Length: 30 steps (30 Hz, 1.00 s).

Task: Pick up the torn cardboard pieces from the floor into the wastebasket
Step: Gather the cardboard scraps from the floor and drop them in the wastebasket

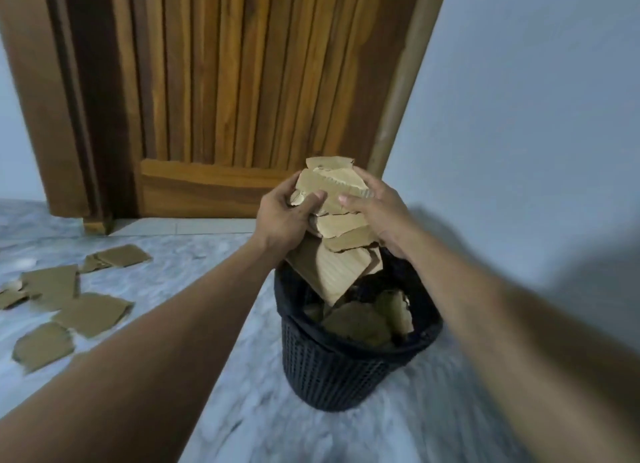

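A stack of torn brown cardboard pieces (334,227) hangs just above the black mesh wastebasket (332,369). My left hand (282,216) grips the stack's left side and my right hand (379,213) grips its right side. The stack's lower end dips past the basket's rim. Inside the basket lie several cardboard pieces (360,322). More torn pieces (88,313) are scattered on the marble floor at the left, among them one near the door (119,256) and one at the front left (43,346).
A wooden door (221,81) and its frame stand straight behind the basket. A pale wall (519,116) runs along the right. The grey marble floor (242,410) spreads in front of the basket.
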{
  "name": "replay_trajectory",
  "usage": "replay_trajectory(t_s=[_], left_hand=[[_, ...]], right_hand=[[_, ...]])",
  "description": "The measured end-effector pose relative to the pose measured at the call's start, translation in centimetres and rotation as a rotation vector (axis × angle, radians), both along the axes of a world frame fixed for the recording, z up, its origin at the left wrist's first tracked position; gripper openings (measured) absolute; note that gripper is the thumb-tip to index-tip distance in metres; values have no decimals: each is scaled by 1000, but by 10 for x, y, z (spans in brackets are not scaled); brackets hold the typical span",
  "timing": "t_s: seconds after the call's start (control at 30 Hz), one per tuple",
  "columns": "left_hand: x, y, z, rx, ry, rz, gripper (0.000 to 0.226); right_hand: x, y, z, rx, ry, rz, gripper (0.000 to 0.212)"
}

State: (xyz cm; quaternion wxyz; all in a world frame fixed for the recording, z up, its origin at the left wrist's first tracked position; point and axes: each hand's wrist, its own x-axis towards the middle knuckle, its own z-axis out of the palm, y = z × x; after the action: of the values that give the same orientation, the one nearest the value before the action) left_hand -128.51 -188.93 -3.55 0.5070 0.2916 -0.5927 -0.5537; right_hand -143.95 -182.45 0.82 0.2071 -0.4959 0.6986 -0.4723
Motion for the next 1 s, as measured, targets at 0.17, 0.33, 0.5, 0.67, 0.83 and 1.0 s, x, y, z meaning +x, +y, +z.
replay_trajectory(t_s=[0.17, 0.33, 0.5, 0.67, 0.83, 1.0], left_hand=[[-74, 3, -33, 37, -303, -84, 70], [-88, 5, -55, -62, -719, -161, 61], [-52, 0, -50, -249, -778, 43, 34], [33, -18, -38, -345, -715, 263, 42], [149, -44, -69, -312, -894, 335, 60], [283, -57, -115, -173, -1100, 336, 68]], right_hand=[[-63, 31, -37, 136, -61, -146, 65], [-82, 38, -66, 321, -61, -160, 61], [-62, 24, -60, 441, 124, -137, 51], [10, -12, -49, 387, 251, -38, 57], [107, -56, -50, 317, 351, 74, 63], [216, -100, -89, 252, 389, 108, 67]])
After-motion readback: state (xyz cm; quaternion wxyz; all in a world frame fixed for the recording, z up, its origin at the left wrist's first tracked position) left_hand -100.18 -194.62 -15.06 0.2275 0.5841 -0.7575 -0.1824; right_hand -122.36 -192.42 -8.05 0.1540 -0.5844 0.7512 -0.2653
